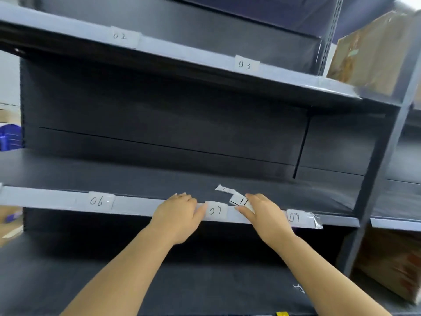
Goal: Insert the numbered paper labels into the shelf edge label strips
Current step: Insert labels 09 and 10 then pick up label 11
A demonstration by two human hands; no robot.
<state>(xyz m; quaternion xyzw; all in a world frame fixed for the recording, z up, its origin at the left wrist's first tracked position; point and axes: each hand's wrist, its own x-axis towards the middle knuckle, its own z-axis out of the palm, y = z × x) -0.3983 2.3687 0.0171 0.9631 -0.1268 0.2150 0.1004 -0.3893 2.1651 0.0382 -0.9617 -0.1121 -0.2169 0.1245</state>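
The middle shelf's label strip (57,198) carries paper labels 06 (96,201), 07 (216,210) and 08 (295,217). My left hand (180,213) lies over the strip, its thumb touching the left edge of label 07. My right hand (262,213) rests on the strip just right of 07 and holds loose paper labels (241,200), the top one marked 11. Another loose label (225,189) lies on the shelf board behind them. The upper shelf's strip (182,51) shows labels 02 (120,37) and 03 (245,64).
A cardboard box (369,53) stands on the upper shelf of the neighbouring bay at the right, another box (391,265) below it. The grey upright post (376,179) divides the bays. A blue crate (10,136) sits at far left.
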